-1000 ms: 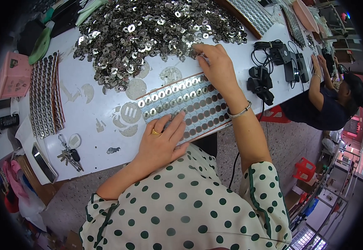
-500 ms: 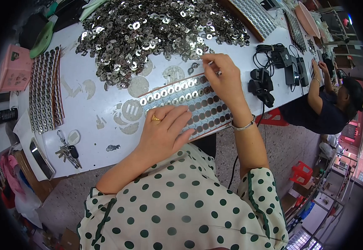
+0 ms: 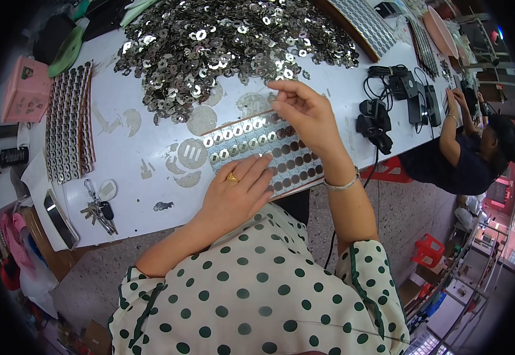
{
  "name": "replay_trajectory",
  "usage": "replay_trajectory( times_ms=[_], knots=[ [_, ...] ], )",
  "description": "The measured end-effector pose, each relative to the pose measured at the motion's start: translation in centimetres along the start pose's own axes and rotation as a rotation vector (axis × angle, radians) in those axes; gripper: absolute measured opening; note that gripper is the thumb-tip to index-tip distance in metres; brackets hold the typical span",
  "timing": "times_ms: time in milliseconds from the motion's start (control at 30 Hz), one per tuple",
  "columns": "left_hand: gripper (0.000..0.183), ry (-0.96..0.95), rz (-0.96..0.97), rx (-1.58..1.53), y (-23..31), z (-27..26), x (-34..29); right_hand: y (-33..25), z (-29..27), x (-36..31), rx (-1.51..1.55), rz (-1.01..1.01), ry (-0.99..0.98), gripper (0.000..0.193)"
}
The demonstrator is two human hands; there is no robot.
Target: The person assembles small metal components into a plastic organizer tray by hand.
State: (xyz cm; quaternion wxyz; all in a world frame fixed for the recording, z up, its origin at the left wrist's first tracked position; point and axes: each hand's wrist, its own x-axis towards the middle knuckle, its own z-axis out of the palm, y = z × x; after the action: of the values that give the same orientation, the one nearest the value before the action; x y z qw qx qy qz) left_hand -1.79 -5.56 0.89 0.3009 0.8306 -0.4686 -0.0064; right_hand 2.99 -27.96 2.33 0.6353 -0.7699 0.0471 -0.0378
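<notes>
In front of me a flat panel point(image 3: 229, 150) lies slanted, covered in rows of round spots. Shiny slotted metal pieces point(image 3: 247, 127) fill spots in the two far rows toward the left; spots at the right look dark and round. My left hand point(image 3: 240, 188), with a gold ring, rests flat across the panel's near part, fingers stretched and tips touching its middle. Over the far edge hovers my right hand point(image 3: 306, 115), thumb and index finger apart, other fingers curled; nothing shows between the fingertips. A loose piece point(image 3: 272, 97) lies close to them.
A big heap of metal pieces point(image 3: 210, 53) covers the table's far side. Filled panels point(image 3: 68, 124) are stacked at the left, near keys point(image 3: 99, 209) and a phone point(image 3: 60, 219). Black devices with cables point(image 3: 375, 125) sit at the right; beyond them another person point(image 3: 456, 151) works.
My right hand has moved left along the panel's far edge, its thumb and index finger spreading. My left hand has slid slightly nearer to me, uncovering more of the second row.
</notes>
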Motion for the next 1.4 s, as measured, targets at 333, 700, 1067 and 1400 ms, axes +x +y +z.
replay_trajectory(
  times_ms=[333, 700, 1067, 1400],
  knots=[
    [0.037, -0.001, -0.002, 0.012, -0.1, 0.1, -0.3, -1.1, -1.0, -5.0, 0.289, 0.154, -0.039, 0.028],
    [0.054, -0.03, 0.004, 0.016, 0.4, 0.2, -1.1, -0.5, -1.2, -7.6, 0.039, 0.477, -0.072, 0.016],
    [0.058, -0.036, 0.019, 0.038, -0.2, 0.1, -0.5, -0.3, -0.4, -6.7, -0.324, 0.148, -0.14, 0.02],
    [0.056, -0.026, 0.139, 0.143, -0.4, 1.4, -1.1, 1.8, 0.0, -7.7, -0.418, -0.005, -0.17, 0.017]
  ],
)
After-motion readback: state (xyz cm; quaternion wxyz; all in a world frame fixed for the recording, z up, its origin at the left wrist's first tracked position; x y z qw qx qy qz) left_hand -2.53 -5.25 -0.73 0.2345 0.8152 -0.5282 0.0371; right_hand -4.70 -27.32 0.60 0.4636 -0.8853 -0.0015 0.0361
